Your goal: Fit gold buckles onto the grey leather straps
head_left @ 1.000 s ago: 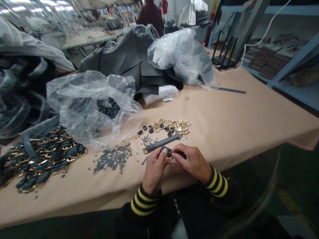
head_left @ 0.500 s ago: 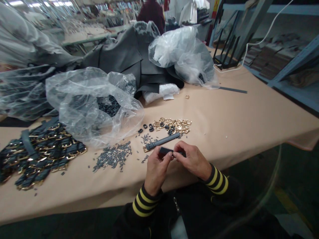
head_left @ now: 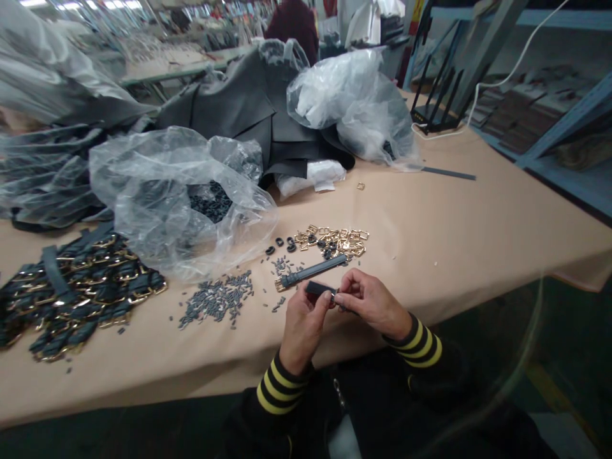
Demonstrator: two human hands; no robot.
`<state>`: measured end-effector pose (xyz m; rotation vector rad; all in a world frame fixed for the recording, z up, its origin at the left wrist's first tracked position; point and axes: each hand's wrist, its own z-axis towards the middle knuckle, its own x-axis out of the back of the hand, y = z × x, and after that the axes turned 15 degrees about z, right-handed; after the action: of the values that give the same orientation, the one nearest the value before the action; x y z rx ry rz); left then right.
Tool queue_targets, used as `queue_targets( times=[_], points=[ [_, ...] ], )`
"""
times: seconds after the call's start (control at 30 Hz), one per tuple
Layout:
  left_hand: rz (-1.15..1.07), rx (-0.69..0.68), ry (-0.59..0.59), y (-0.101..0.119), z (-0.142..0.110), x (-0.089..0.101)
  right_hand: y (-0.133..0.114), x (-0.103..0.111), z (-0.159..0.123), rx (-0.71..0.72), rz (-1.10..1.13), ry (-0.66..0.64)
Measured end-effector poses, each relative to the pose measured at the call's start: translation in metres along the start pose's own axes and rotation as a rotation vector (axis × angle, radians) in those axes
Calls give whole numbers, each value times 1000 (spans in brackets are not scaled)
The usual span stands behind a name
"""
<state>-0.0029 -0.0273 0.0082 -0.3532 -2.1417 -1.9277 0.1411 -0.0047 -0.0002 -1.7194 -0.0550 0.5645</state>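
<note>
A short dark strap (head_left: 317,289) is held between my two hands above the table's near edge. My left hand (head_left: 306,322) pinches it with thumb and fingers around its left part. The fingertips of my right hand (head_left: 370,299) are closed on its right end, and the small part between them is too hidden to make out. Just beyond lies another dark strap (head_left: 313,271) with a gold buckle (head_left: 280,285) at its left end. Behind that is a pile of gold buckles (head_left: 344,242) mixed with dark loops (head_left: 291,245).
Small grey pieces (head_left: 217,299) are heaped left of my hands. Farther left lies a pile of buckled straps (head_left: 81,287). Clear plastic bags (head_left: 157,197) and dark sheet material (head_left: 229,102) stand behind. A router (head_left: 433,118) with a white cable sits at the back right.
My right hand's fingers have shifted slightly to the right along the strap. The left hand keeps its pinch. The view has moved a little.
</note>
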Motion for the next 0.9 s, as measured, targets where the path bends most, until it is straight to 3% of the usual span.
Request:
queue_targets(
  times=[0.1, 0.17, 0.23, 0.3, 0.4, 0.47, 0.7, 0.8, 0.9],
  points=[
    [104, -58, 79, 6, -7, -4, 0, 0, 1, 37, -109, 38],
    [113, -109, 54, 9, -12, -3, -1, 1, 1, 58, -201, 73],
    [45, -107, -47, 9, -14, 1, -3, 4, 0, 70, -271, 100],
    [-104, -4, -158, 7, -14, 8, -4, 5, -2, 69, -278, 89],
    [-389, 193, -286, 2, -11, 18, -8, 3, -4, 40, -195, -20],
    [-523, 241, -366, -1, -9, 20, -10, 1, -6, 31, -182, -91],
    [-577, 263, -521, -10, -8, 16, -15, -1, -7, 29, -323, -140],
    [-564, 238, -524, -10, -7, 18, -15, 1, -6, 2, -327, -154],
    [-521, 245, -396, -11, -5, 20, -15, 6, -4, -102, -285, -198]
  ],
)
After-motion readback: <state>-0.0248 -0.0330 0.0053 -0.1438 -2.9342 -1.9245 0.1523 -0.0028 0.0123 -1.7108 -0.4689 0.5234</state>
